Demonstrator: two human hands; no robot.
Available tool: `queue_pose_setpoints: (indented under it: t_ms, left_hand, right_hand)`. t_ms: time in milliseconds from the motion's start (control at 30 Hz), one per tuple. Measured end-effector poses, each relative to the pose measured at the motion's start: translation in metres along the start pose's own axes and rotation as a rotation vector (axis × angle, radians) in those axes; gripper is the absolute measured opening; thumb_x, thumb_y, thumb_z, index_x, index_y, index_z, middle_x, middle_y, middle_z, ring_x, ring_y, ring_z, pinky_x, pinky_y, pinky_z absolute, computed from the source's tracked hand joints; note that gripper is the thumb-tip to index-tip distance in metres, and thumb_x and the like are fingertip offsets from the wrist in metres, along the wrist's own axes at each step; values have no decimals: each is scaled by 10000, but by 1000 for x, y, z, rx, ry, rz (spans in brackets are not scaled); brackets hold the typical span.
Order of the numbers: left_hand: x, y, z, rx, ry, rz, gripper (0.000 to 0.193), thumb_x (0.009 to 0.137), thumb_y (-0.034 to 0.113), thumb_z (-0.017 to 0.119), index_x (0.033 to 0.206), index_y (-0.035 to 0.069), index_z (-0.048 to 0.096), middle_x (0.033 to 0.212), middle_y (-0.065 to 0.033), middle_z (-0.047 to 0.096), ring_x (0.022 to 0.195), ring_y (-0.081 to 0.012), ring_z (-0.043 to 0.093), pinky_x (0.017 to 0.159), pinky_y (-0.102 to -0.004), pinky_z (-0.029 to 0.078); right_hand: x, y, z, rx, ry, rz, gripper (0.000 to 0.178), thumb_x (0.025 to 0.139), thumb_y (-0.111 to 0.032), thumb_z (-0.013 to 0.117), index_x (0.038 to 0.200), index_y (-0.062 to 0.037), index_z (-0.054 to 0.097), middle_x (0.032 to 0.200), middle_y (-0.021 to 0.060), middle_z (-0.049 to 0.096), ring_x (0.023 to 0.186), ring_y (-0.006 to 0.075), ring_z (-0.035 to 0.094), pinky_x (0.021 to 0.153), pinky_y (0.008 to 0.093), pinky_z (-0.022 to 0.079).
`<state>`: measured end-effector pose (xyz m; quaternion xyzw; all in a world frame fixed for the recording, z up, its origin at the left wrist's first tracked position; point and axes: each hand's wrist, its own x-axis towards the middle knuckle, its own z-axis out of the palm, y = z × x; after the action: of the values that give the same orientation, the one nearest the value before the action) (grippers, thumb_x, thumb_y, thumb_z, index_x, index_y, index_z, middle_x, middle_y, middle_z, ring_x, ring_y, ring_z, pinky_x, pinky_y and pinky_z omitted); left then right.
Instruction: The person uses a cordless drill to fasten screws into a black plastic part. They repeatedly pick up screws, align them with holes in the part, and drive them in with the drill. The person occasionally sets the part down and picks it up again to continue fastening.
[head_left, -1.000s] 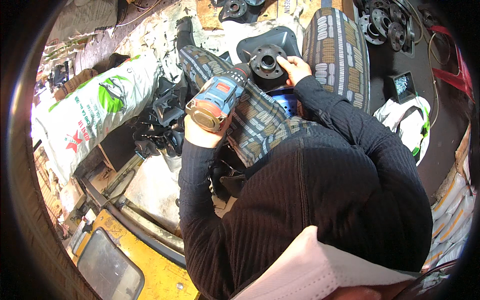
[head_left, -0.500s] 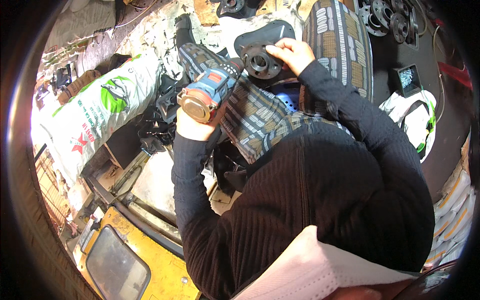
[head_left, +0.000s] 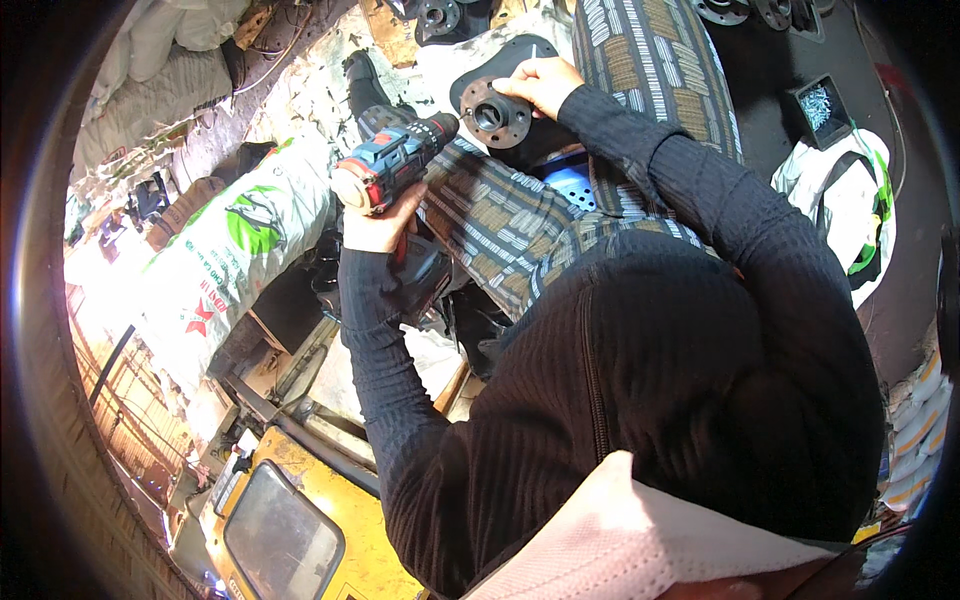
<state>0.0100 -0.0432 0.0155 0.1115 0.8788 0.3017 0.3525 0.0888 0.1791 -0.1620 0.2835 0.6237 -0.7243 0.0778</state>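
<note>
My left hand is closed round the handle of a blue and red cordless drill. Its dark chuck points right, close to the left rim of a round dark metal flange with a wide central hole and smaller holes around it. The fingers of my right hand are bent and gripping the flange at its upper right edge. Under the flange lies a dark rounded plate. A small pale sliver shows above the right fingers; I cannot tell what it is.
My patterned trouser legs flank the work, with a blue perforated shoe between them. More flanges lie at the back. A square box of small screws stands right, a white-green sack left, a yellow panel lower left.
The whole view has shifted and turned slightly. The drill has tilted and shows more of its side, its chuck still near the flange. My right hand stays at the flange.
</note>
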Motion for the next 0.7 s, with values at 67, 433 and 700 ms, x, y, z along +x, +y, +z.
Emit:
queue_pose_setpoints:
  t_ms: [67, 433, 700]
  left_hand:
    - [-1, 3, 1, -14, -1, -12, 272, 739, 32, 720, 981, 14, 598, 752, -64, 645, 547, -125, 568, 482, -270, 465]
    - [9, 1, 4, 266, 46, 160, 288, 742, 82, 715, 1003, 43, 597, 848, -64, 642, 558, -121, 554, 460, -261, 440]
    - [37, -25, -4, 393, -176, 203, 431, 798, 183, 652, 1178, 39, 508, 1083, -140, 607, 1025, -238, 572, 872, -347, 460]
  right_hand:
    - [0, 2, 1, 10, -4, 14, 353, 760, -387, 716, 786, -39, 660, 661, 47, 631, 495, 108, 554, 504, 258, 474]
    - [-3, 16, -1, -261, 156, -77, 411, 762, -444, 658, 812, -36, 672, 766, 122, 669, 736, 258, 645, 701, 349, 502]
    - [-10, 19, -1, -372, 174, -50, 379, 788, -405, 669, 847, -31, 645, 615, 60, 596, 584, 158, 575, 593, 299, 465]
